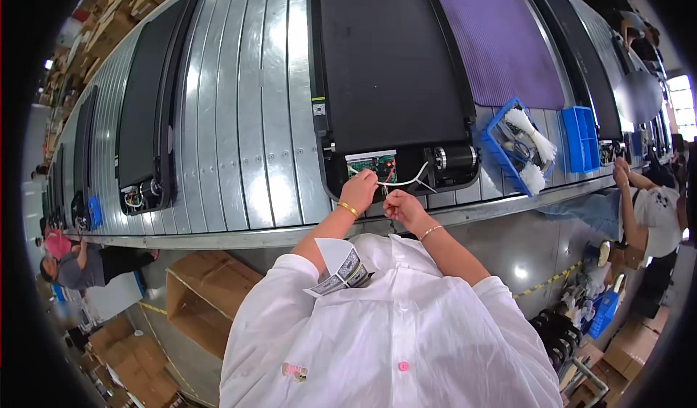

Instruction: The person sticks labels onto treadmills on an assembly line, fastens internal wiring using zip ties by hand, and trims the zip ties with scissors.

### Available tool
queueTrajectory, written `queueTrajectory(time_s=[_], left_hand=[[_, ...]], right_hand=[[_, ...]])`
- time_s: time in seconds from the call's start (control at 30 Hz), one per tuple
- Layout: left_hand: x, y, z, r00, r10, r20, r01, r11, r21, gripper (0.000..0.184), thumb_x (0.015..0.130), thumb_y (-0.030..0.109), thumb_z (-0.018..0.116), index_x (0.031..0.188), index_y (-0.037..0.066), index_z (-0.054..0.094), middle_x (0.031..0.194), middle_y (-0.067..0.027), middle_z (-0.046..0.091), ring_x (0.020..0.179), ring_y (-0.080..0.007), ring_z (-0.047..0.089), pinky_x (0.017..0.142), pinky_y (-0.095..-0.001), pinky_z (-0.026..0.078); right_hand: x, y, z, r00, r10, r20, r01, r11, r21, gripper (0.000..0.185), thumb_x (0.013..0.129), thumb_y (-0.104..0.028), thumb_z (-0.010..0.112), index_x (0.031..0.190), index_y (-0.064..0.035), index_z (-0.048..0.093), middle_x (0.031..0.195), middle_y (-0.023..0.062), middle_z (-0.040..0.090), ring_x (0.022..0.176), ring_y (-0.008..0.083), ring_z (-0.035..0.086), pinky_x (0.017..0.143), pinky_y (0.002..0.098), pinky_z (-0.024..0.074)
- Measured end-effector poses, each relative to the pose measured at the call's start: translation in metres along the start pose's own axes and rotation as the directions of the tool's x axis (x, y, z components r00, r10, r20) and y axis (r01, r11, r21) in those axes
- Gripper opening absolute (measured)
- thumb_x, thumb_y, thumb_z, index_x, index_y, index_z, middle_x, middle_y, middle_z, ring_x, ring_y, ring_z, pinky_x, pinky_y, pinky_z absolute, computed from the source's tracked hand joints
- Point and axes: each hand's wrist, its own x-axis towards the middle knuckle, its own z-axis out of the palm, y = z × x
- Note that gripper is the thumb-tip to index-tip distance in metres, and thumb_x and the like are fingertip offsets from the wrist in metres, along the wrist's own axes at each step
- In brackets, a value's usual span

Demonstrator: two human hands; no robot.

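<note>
A treadmill-like base with a black belt [392, 59] lies in front of me, its near end uncovered. In that end sit a green circuit board [385, 167] with red wires and a black cylindrical motor [456, 157]. A white cable [403, 183] curves from my left fingers towards the motor, with what looks like a thin cable tie [427, 186] around it. My left hand [359, 192] is closed on the white cable at the board's near edge. Close beside it, my right hand [405, 210] is pinched; what its fingertips hold is too small to make out.
At the right stand a blue bin [517, 147] with white cable ties and wires, and another blue bin [581, 139]. A purple ribbed mat [508, 38] lies behind them. Another belt unit [149, 103] is on the left. A co-worker [653, 208] is at the far right. Cardboard boxes [207, 292] are below.
</note>
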Motion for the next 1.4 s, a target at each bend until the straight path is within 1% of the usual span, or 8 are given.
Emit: queueTrajectory(time_s=[0.13,0.27,0.5,0.77,1.03,1.07,1.13,1.4], left_hand=[[0.008,0.007,-0.003,0.999,-0.007,0.047,0.006,1.000,0.030,0.011,0.072,0.013,0.067,0.081,0.009,0.060,0.087,-0.0063,0.054,0.083,-0.0252,0.058,0.068,-0.0366,0.049],[0.022,-0.006,-0.001,0.962,0.167,0.217,-0.207,0.962,0.177,0.011,0.072,0.014,0.067,0.082,0.010,0.062,0.085,-0.0060,0.054,0.078,-0.0245,0.059,0.063,-0.0356,0.049],[0.008,-0.003,0.008,0.998,0.044,-0.035,-0.048,0.994,-0.097,0.008,0.073,0.016,0.067,0.079,0.012,0.064,0.076,-0.0046,0.052,0.065,-0.0259,0.058,0.054,-0.0356,0.047],[0.010,-0.013,0.011,0.994,0.026,0.107,-0.028,1.000,0.008,0.006,0.075,0.023,0.063,0.078,0.018,0.063,0.075,-0.0062,0.048,0.062,-0.0274,0.057,0.051,-0.0393,0.045],[0.010,-0.002,0.011,0.999,-0.008,0.045,0.007,1.000,0.019,0.007,0.073,0.019,0.066,0.080,0.018,0.066,0.073,-0.0053,0.047,0.062,-0.0261,0.056,0.053,-0.0379,0.045],[0.010,-0.001,0.012,0.999,-0.011,0.035,0.010,1.000,0.021,0.007,0.073,0.019,0.066,0.080,0.018,0.066,0.073,-0.0053,0.047,0.062,-0.0261,0.056,0.053,-0.0379,0.045],[0.010,0.005,0.010,1.000,-0.020,0.023,0.019,0.998,0.055,0.006,0.074,0.019,0.067,0.079,0.016,0.065,0.074,-0.0053,0.047,0.062,-0.0261,0.056,0.053,-0.0381,0.045],[0.007,-0.005,0.015,0.995,-0.045,0.086,0.041,0.998,0.056,0.008,0.076,0.019,0.068,0.080,0.012,0.066,0.078,-0.0056,0.050,0.065,-0.0262,0.058,0.057,-0.0381,0.047]], right_hand=[[-0.005,0.002,0.004,0.999,0.001,-0.042,0.003,0.996,0.093,0.007,0.088,-0.011,0.053,0.082,-0.0084,0.052,0.075,0.0053,0.059,0.063,0.0146,0.054,0.067,0.0301,0.0489],[-0.001,-0.008,0.013,0.999,-0.040,-0.026,0.044,0.985,0.170,0.007,0.088,-0.009,0.052,0.082,-0.0076,0.052,0.075,0.0056,0.059,0.063,0.0147,0.054,0.068,0.0309,0.0492],[-0.002,-0.015,0.022,0.997,-0.065,0.027,0.057,0.966,0.253,0.008,0.088,-0.008,0.051,0.080,-0.0066,0.053,0.074,0.0058,0.059,0.062,0.0143,0.053,0.070,0.0315,0.0492],[0.007,-0.021,0.023,0.999,-0.015,0.044,0.004,0.968,0.251,0.010,0.089,-0.008,0.051,0.079,-0.0058,0.054,0.072,0.0048,0.059,0.061,0.0136,0.054,0.069,0.0308,0.0497],[-0.023,-0.069,0.036,0.993,0.064,0.095,-0.034,0.957,-0.288,0.008,0.088,-0.010,0.053,0.081,-0.0069,0.056,0.071,0.0023,0.058,0.064,0.0163,0.058,0.066,0.0326,0.0494],[-0.021,-0.069,0.026,0.976,-0.214,0.041,0.186,0.718,-0.671,0.006,0.086,-0.011,0.054,0.081,-0.0078,0.056,0.073,0.0022,0.058,0.067,0.0173,0.058,0.065,0.0328,0.0490],[-0.016,-0.064,0.010,0.716,-0.639,0.280,0.206,-0.189,-0.960,0.003,0.081,-0.012,0.057,0.083,-0.0097,0.058,0.078,0.0022,0.058,0.073,0.0192,0.060,0.064,0.0332,0.0482],[0.010,-0.065,-0.009,0.754,-0.377,0.537,0.190,-0.657,-0.729,0.007,0.082,-0.021,0.057,0.079,-0.0164,0.062,0.082,0.0014,0.056,0.080,0.0199,0.058,0.072,0.0365,0.0427]])
